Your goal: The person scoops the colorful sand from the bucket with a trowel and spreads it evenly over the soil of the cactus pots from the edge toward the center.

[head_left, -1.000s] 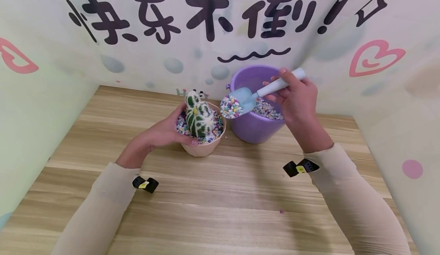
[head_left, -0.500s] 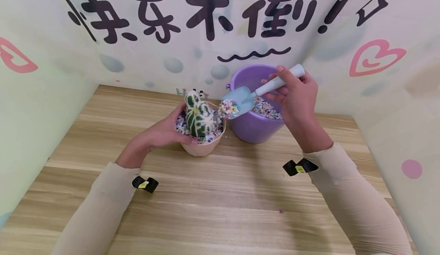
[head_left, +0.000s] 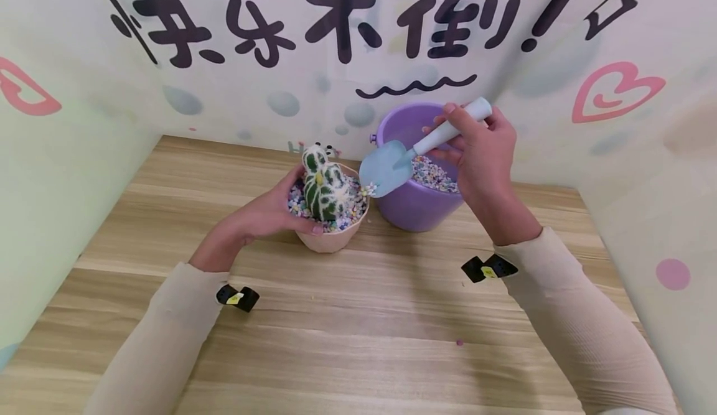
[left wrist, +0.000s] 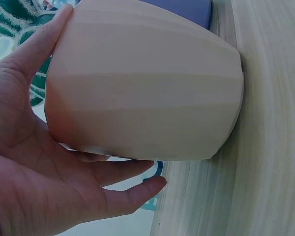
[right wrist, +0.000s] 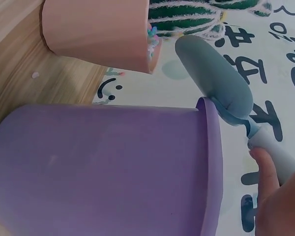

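A green cactus with white fuzz (head_left: 323,191) stands in a peach flowerpot (head_left: 327,242) among small coloured pebbles (head_left: 353,206). My left hand (head_left: 271,213) holds the pot from the left, thumb over the near rim and fingers round the far side; the left wrist view shows the pot wall (left wrist: 147,88) against the palm. In my right hand (head_left: 484,153) is the white handle of a light blue trowel (head_left: 386,169). The trowel's blade tilts down toward the pot's right rim, with only a few pebbles at its tip. From the right wrist, the blade's underside (right wrist: 214,73) shows above the bucket rim.
Right of the pot stands a purple bucket (head_left: 417,209), partly filled with pebbles (head_left: 434,175). A single stray pebble (head_left: 459,342) lies on the wooden table (head_left: 336,353). A printed cloth (head_left: 252,104) hangs close behind.
The trowel has tilted further toward the pot, and most of its heap of pebbles has slid off into the pot. My left hand has stayed in place on the flowerpot.
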{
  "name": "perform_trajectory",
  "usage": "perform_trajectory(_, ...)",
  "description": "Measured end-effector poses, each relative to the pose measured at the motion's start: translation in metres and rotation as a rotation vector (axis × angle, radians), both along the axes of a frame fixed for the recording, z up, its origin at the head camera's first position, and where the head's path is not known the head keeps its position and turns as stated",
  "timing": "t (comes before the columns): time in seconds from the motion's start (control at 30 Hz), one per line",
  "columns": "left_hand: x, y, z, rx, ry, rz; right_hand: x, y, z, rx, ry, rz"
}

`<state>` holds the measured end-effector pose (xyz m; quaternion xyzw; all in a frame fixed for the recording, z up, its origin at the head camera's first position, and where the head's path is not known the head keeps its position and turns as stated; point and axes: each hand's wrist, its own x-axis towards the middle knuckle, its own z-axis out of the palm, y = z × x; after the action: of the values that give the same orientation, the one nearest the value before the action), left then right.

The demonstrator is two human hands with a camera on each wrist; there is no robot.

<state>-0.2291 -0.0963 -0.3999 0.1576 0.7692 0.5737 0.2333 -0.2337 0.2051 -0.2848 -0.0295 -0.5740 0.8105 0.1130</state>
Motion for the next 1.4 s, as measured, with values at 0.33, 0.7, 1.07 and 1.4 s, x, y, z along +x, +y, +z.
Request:
perform_trajectory(0.33, 0.0, 0.002, -0.001, 0.059, 0.011, 0.005, -0.001, -0.011, 0.003, 0.088, 0.05, 0.001)
perform_trajectory(0.7, -0.002, 0.002, -0.002, 0.034, 0.024, 0.004, -0.001, -0.013, 0.007, 0.123, 0.122, 0.039)
perform_trajectory(1.07, 0.003, 0.008, -0.003, 0.069, 0.156, 0.043, -0.01, -0.005, 0.019, 0.054, 0.118, -0.007)
perform_trajectory(1.4, 0.007, 0.015, -0.003, 0.039, 0.211, 0.112, -0.022, 0.001, 0.03, 0.019, 0.115, -0.043)
